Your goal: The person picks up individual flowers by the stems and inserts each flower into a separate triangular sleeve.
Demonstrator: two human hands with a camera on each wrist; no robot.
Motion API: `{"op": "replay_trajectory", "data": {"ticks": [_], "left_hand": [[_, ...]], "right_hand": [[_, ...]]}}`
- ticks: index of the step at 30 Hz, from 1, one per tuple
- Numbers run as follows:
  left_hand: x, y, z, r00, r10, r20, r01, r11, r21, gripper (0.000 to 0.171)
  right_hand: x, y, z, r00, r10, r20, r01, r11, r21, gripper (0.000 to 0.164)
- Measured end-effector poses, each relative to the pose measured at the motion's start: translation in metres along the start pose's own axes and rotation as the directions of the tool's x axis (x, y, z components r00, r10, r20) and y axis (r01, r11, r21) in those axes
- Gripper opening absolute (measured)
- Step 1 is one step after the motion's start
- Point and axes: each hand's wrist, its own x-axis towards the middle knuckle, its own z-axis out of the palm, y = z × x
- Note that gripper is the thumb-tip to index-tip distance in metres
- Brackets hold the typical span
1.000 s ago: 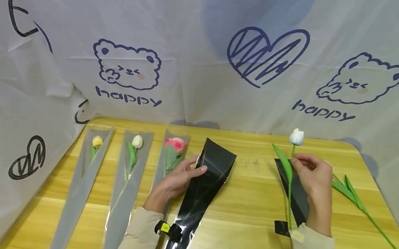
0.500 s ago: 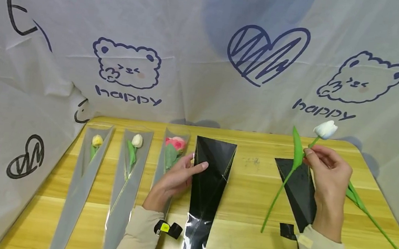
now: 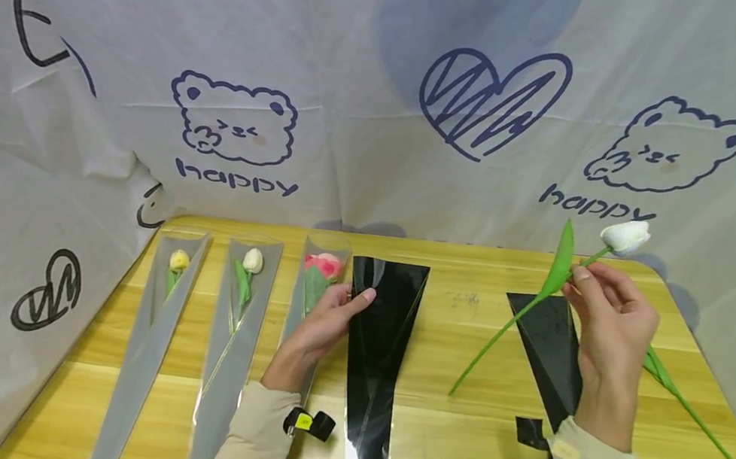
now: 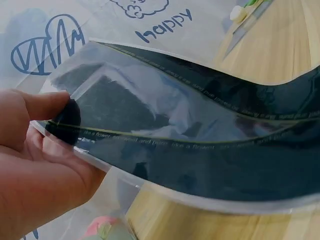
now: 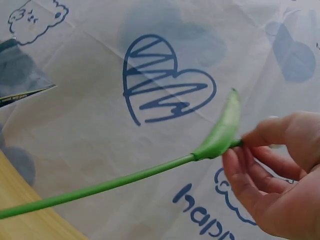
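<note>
My left hand [image 3: 316, 328] pinches the upper left edge of a black flower sleeve [image 3: 385, 330], thumb in front. In the left wrist view the sleeve [image 4: 210, 170] has a clear front panel and gold-lettered borders, and it curves away to the right. My right hand [image 3: 616, 341] pinches an artificial white tulip [image 3: 626, 236] by its stem below the bloom. The tulip slants, bloom up to the right and stem end down to the left, apart from the sleeve. In the right wrist view its green leaf [image 5: 220, 132] shows by my fingertips; the hand hides the bloom.
Three grey sleeves with flowers lie at left: one with a yellow bloom [image 3: 179, 261], one with a white tulip [image 3: 253, 261], one with a pink flower [image 3: 325, 264]. Another black sleeve [image 3: 548, 348] and a green stem [image 3: 707, 420] lie at right. A printed cloth [image 3: 365, 138] hangs behind the table.
My right hand has moved right with the tulip, whose stem has swung from near upright to slanting down left. The left hand has turned the black sleeve to face forward and straighter.
</note>
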Motion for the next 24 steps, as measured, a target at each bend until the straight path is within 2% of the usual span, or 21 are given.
{"op": "replay_trajectory", "data": {"ticks": [5,9,10,12,15,17,18,24], "left_hand": [[0.002,-0.002,0.002,0.996,0.037,-0.082,-0.027,0.993,0.119,0.020],[0.004,-0.005,0.003,0.991,0.091,-0.101,-0.063,0.967,0.246,0.023],[0.005,-0.007,0.003,0.990,0.098,-0.096,-0.068,0.959,0.277,0.027],[0.005,-0.009,0.003,0.989,0.102,-0.107,-0.062,0.944,0.323,0.024],[0.005,-0.012,0.003,0.992,0.082,-0.099,-0.041,0.931,0.363,0.025],[0.005,-0.012,0.003,0.994,0.062,-0.091,-0.025,0.931,0.364,0.033],[0.005,-0.013,0.004,0.996,0.052,-0.075,-0.022,0.933,0.360,0.032],[0.004,-0.011,0.009,0.999,0.052,-0.014,-0.043,0.927,0.373,0.034]], "right_hand": [[0.000,-0.002,0.002,0.998,-0.019,-0.061,0.030,0.982,0.188,0.027],[0.002,-0.004,0.002,0.994,-0.001,-0.109,0.032,0.959,0.281,0.026],[0.002,-0.004,0.001,0.992,0.006,-0.123,0.033,0.951,0.306,0.025],[0.004,-0.004,0.000,0.989,0.016,-0.145,0.037,0.934,0.355,0.023],[0.006,-0.004,0.000,0.983,0.019,-0.184,0.061,0.907,0.417,0.021],[0.006,-0.006,-0.001,0.977,0.013,-0.211,0.085,0.890,0.448,0.020],[0.006,-0.007,-0.001,0.975,0.007,-0.222,0.099,0.881,0.462,0.021],[0.004,-0.014,-0.002,0.969,-0.039,-0.243,0.172,0.815,0.554,0.021]]}}
